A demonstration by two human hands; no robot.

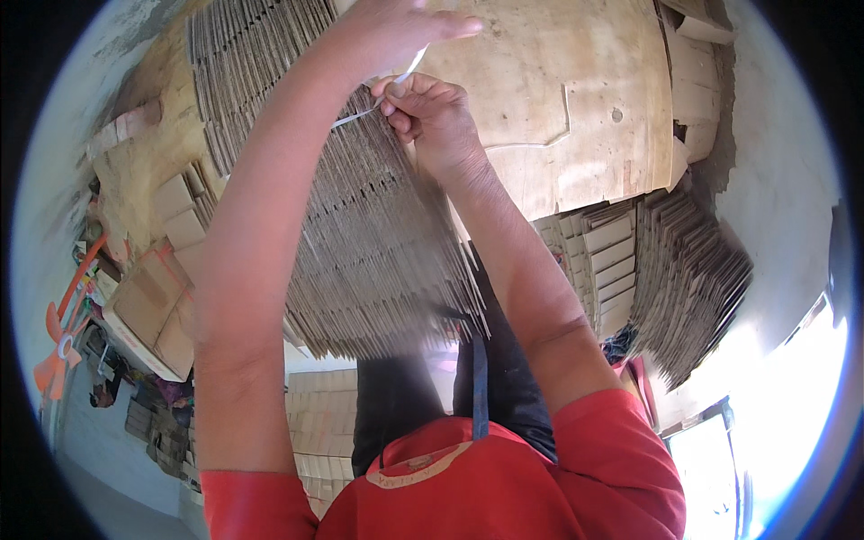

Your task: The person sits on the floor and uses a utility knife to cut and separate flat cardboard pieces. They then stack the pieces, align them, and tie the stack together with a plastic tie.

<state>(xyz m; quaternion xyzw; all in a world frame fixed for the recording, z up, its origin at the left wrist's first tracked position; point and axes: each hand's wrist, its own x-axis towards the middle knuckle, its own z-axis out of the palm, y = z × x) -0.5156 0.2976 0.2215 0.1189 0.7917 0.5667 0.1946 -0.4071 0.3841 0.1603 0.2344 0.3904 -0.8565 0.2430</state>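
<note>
A thick stack of brown corrugated cardboard pieces [360, 243] stands edge-up in front of me, reaching toward my body. A thin white strap [353, 117] crosses the stack. My right hand [430, 117] is closed at the stack's right edge, pinching the strap between thumb and fingers. Above it, my left hand [387, 36] reaches over the stack, with one digit stretched out to the right. The strap's upper part runs up to the underside of the left hand, whose other fingers are cut off by the top edge.
A worn, pale wooden board [576, 99] lies beneath the stack, with a loose white strip [531, 144] on it. More cardboard stacks [684, 279] stand at the right. A cardboard box [153, 306] and an orange fan [61, 346] are at the left.
</note>
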